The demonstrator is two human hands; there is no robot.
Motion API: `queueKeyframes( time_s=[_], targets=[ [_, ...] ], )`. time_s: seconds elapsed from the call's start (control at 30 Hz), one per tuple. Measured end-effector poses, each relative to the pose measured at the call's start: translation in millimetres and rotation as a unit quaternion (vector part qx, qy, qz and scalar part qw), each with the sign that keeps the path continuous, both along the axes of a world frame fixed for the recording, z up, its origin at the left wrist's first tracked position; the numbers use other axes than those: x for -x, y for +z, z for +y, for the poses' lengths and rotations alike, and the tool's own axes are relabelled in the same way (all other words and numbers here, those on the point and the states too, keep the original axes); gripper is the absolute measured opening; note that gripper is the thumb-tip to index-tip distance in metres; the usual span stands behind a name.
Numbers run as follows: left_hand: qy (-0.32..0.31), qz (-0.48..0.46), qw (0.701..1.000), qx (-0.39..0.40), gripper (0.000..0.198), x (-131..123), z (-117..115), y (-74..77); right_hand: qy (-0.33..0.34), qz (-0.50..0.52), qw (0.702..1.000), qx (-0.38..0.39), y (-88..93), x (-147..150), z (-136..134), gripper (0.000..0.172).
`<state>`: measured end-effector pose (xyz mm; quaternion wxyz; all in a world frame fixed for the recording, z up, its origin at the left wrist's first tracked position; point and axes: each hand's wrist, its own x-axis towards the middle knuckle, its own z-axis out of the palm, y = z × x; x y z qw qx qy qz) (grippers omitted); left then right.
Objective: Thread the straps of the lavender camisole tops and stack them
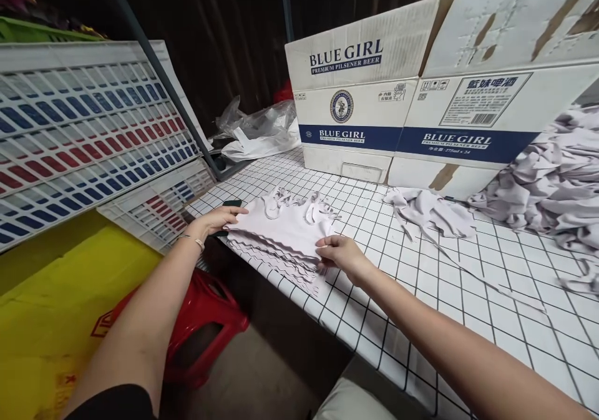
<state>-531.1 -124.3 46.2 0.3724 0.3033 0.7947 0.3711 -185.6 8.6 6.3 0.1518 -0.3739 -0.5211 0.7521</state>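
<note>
A pale pinkish fabric piece (285, 225) with scalloped edges and thin straps lies flat on top of a stack of similar pieces (276, 259) at the table's near edge. My left hand (218, 218) pinches its left corner between thumb and fingers. At the right edge, my right hand (345, 258) grips the same piece, thumb and forefinger pressed together. The straps lie bunched along the far side of the piece. A small dark green thing (231, 203) shows partly behind my left hand; I cannot tell what it is.
Beer cartons (350, 108) stand at the back of the gridded table (374, 233). More loose fabric (430, 213) and a large heap (552, 170) lie to the right. Plastic bags (257, 130) rest behind. White crates (84, 120), a yellow bag (79, 320) and a red stool (206, 326) are left.
</note>
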Motion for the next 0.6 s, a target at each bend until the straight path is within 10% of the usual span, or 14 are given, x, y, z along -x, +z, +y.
queueKeyframes(
  time_s=[0.17, 0.37, 0.6],
  targets=[
    [-0.004, 0.239, 0.971, 0.033, 0.041, -20, 16, 3.5, 0.052, -0.057, 0.983, -0.164, -15.3, -3, -5, 0.017],
    [-0.156, 0.328, 0.932, -0.005, 0.025, -55, 58, 8.0, 0.087, -0.121, 0.868, -0.474, -9.7, -20, -7, 0.02],
    [0.018, 0.238, 0.969, -0.066, 0.039, -30, 113, 55.7, 0.088, -0.108, 0.854, -0.501, -4.8, -69, -6, 0.027]
  ],
)
